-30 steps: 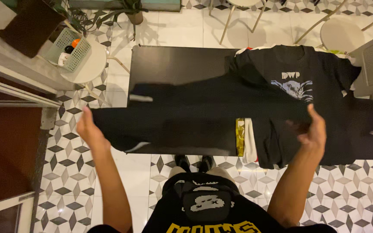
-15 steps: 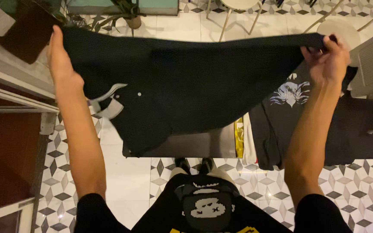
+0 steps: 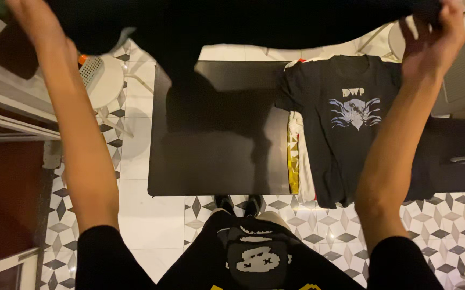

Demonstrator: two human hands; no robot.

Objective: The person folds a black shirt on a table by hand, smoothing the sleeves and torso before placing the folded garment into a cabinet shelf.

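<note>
A black garment (image 3: 232, 24) is stretched wide across the top of the view, held up high above a black table (image 3: 216, 139). My left hand (image 3: 31, 16) grips its left end at the upper left. My right hand (image 3: 431, 35) grips its right end at the upper right. The garment's upper part runs out of the picture. Its shadow falls on the table's bare left half below.
A black T-shirt with a pale blue print (image 3: 351, 115) tops a pile of clothes on the table's right side, with yellow and white cloth (image 3: 296, 156) showing beneath. A round white side table (image 3: 106, 80) with a green basket (image 3: 90, 67) stands left. Patterned floor tiles surround everything.
Both hands have lifted the black garment from the table upward and away, from chest level to the top of the view. The table's left half is now uncovered.
</note>
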